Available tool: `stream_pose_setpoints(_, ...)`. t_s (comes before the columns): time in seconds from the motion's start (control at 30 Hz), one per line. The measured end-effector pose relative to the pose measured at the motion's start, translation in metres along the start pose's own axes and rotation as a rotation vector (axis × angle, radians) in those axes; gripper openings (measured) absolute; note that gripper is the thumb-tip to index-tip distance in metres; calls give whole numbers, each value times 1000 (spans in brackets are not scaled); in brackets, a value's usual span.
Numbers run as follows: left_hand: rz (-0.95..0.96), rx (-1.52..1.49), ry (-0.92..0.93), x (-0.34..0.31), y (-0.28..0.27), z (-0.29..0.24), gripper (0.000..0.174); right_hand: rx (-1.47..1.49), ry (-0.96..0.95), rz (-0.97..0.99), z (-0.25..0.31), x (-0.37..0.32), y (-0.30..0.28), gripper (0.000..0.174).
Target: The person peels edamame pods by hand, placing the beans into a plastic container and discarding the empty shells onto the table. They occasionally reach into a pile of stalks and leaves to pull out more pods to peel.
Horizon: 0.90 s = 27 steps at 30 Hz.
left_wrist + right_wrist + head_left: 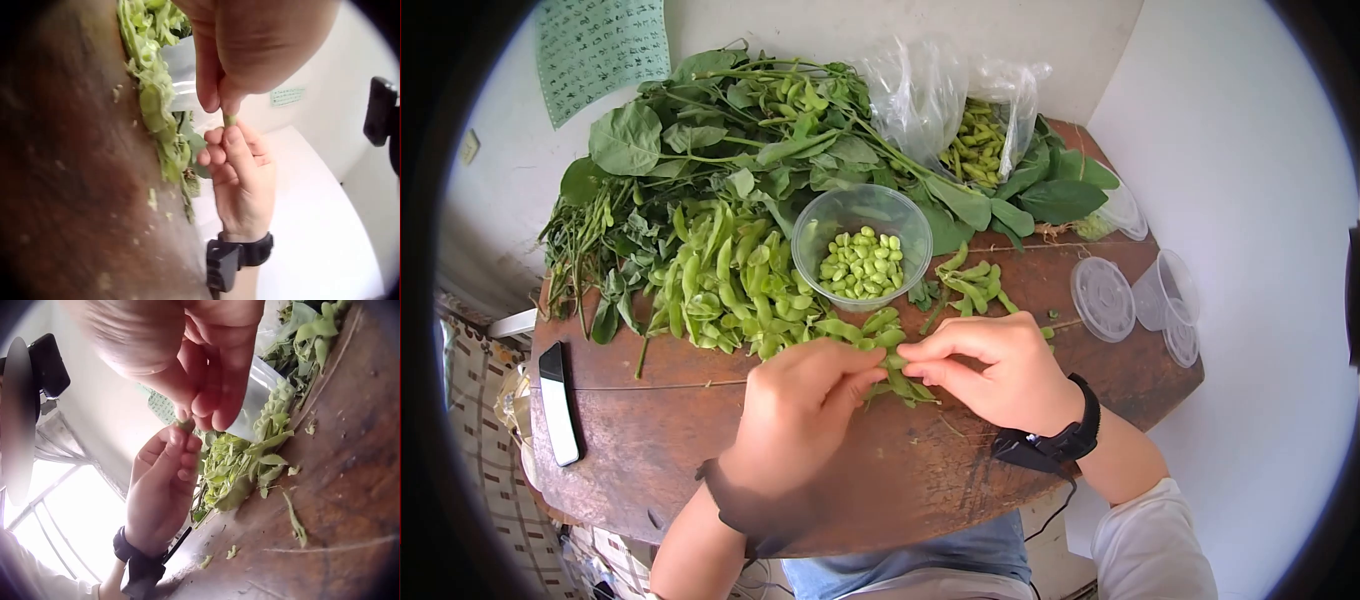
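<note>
Between the fingertips of both hands is a green soybean pod (230,119), mostly covered by the fingers. My left hand (795,400) pinches one end with thumb and forefinger. The other end is pinched by my right hand (1000,370). Just beyond the hands stands a clear plastic bowl (807,240) holding shelled green soybeans (865,268). A big heap of pods (720,275) lies left of the bowl, spreading toward my left hand. Several more pods (975,288) lie right of the bowl, and flattened pods (900,388) are under the fingertips.
Leafy soybean stalks (750,140) are piled along the back wall beside a plastic bag (980,145) of pods. At the right are a clear lid (1103,300) and a plastic cup (1152,290). A phone (559,405) lies near the left edge of the wooden table (670,440).
</note>
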<state>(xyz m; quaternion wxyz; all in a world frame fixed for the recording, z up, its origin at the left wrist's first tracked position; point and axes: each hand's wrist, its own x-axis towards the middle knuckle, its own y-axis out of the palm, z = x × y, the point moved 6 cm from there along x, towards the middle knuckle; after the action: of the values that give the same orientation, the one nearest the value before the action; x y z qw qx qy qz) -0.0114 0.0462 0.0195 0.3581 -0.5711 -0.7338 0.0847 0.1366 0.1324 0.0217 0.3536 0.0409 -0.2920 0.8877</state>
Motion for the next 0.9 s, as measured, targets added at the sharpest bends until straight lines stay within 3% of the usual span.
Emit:
stream_pose_setpoints(0.03,-4,7,2,0,-1,-2,14,32,-13,-27,-2,0,-1,15)
stream_pose_setpoints(0.1,8,-399,-379,-2,3,17,12,-12,-73,-15,5,3,-2,15)
stream_pose_setpoints(0.2,91,-602,-469,-5,10,24,9,-86,-168,-3,10,4,-2,14)
stream_pose_setpoints(0.4,208,-657,-593,-5,11,29,12,-84,-271,21,12,2,2,15)
stream_pose_setpoints(0.53,192,-620,-556,-5,11,26,11,-149,-361,15,18,-1,5,19)
stream_pose_setpoints(0.7,119,-320,-402,-2,4,14,8,-184,-364,12,19,-4,7,21)
stream_pose_setpoints(0.83,68,-285,-328,-1,2,11,9,-144,-330,-40,16,-5,6,20)
stream_pose_setpoints(0.9,26,-438,-416,-3,1,15,15,-129,-348,-96,22,-2,4,19)
